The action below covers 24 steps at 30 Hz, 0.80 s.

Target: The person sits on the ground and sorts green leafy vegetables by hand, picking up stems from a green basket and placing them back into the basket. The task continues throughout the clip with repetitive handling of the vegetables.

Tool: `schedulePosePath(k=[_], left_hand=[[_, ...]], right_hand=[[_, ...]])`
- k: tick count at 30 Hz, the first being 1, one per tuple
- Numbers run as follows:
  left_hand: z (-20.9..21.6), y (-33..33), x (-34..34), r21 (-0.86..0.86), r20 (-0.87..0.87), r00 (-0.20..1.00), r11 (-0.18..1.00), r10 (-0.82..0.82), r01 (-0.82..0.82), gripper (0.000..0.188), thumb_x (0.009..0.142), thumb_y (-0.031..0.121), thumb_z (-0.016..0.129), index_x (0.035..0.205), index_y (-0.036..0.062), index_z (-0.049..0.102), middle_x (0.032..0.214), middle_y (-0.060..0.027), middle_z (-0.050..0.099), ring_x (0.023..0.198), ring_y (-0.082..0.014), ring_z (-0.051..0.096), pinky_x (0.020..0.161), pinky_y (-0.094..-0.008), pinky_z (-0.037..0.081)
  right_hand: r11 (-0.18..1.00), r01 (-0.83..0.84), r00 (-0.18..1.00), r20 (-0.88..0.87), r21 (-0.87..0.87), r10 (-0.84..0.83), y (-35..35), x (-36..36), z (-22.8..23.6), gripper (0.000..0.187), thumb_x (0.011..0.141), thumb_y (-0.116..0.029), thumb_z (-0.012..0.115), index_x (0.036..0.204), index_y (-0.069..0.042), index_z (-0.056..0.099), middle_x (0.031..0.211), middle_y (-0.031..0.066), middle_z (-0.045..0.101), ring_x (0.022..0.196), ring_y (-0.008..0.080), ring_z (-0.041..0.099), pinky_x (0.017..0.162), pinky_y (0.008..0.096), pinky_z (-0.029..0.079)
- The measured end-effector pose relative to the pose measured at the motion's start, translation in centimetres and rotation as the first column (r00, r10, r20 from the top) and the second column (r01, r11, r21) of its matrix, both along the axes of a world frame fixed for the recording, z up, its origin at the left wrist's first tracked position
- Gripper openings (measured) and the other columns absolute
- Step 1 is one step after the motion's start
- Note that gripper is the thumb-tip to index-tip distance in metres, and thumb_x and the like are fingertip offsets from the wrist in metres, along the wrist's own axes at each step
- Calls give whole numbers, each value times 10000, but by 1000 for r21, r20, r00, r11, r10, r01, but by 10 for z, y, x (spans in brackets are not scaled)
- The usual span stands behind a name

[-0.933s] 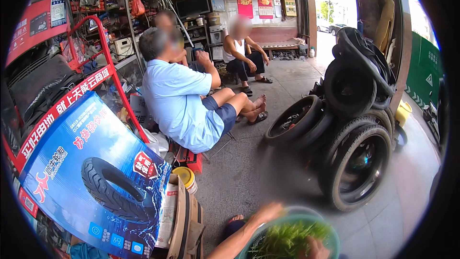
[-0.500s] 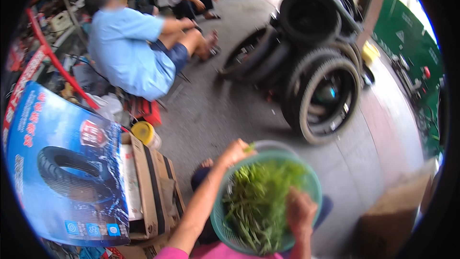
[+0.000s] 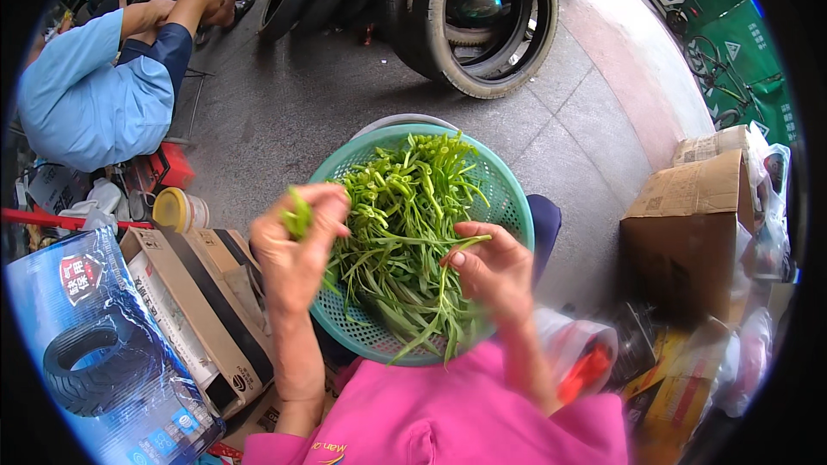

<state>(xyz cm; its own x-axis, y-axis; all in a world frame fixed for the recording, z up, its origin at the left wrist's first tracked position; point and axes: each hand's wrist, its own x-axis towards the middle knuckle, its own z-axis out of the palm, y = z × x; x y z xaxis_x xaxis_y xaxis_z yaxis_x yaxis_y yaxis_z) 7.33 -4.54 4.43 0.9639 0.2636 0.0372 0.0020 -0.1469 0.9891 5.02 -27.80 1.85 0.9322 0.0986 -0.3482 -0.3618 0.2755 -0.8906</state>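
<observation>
A green plastic colander basket [image 3: 512, 194] sits over my lap, heaped with leafy greens [image 3: 401, 232] that look like water spinach, cut stems lying toward the far side. My left hand [image 3: 297, 250] is raised over the basket's left rim, fingers closed on a short bright-green piece of stem [image 3: 298, 213]. On the right side of the basket, my right hand [image 3: 498, 275] pinches a thin leafy stem [image 3: 469, 245] between thumb and forefinger; its leaves trail down onto the heap. Behind the basket shows the pale rim of another round vessel [image 3: 405, 119].
Tyres [image 3: 495, 21] stand on the paved floor ahead. A person in a light blue shirt [image 3: 99, 99] sits at the far left. Cardboard boxes [image 3: 202, 293] and a tyre-picture carton [image 3: 103, 353] stand at my left; a brown box [image 3: 680, 237] and plastic bags are at right.
The view has tilted down and turned right. My left hand has come from the far rim to the left side with a green piece; my right hand has drawn a stem from the heap.
</observation>
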Motion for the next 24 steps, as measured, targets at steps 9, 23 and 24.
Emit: schedulePosePath(k=[9,23,24], left_hand=[[-34,-40,-44,-462,-286,876,857,-388,229,145,900,100,698,991,-11,721,980,-85,688,884,-110,620,790,-263,498],[-38,-34,-63,-542,-338,917,840,-212,-6,246,989,188,603,1125,-15,620,949,-95,667,622,-88,633,419,-179,410],[-35,-35,-63,-563,-326,934,824,-146,-67,263,994,189,592,1162,-13,593,968,-98,665,641,-94,654,399,-170,376]], right_hand=[[939,-224,961,102,-262,258,21,-11,-2,557,875,-97,748,1348,6,473,776,25,710,585,34,577,482,212,441],[925,-162,971,109,-344,211,18,-13,-10,142,924,-71,674,1024,30,665,805,50,692,642,88,626,562,224,509],[963,-84,987,113,-256,116,19,-14,-15,156,916,-79,686,1009,45,670,812,90,715,605,112,645,539,225,527]])
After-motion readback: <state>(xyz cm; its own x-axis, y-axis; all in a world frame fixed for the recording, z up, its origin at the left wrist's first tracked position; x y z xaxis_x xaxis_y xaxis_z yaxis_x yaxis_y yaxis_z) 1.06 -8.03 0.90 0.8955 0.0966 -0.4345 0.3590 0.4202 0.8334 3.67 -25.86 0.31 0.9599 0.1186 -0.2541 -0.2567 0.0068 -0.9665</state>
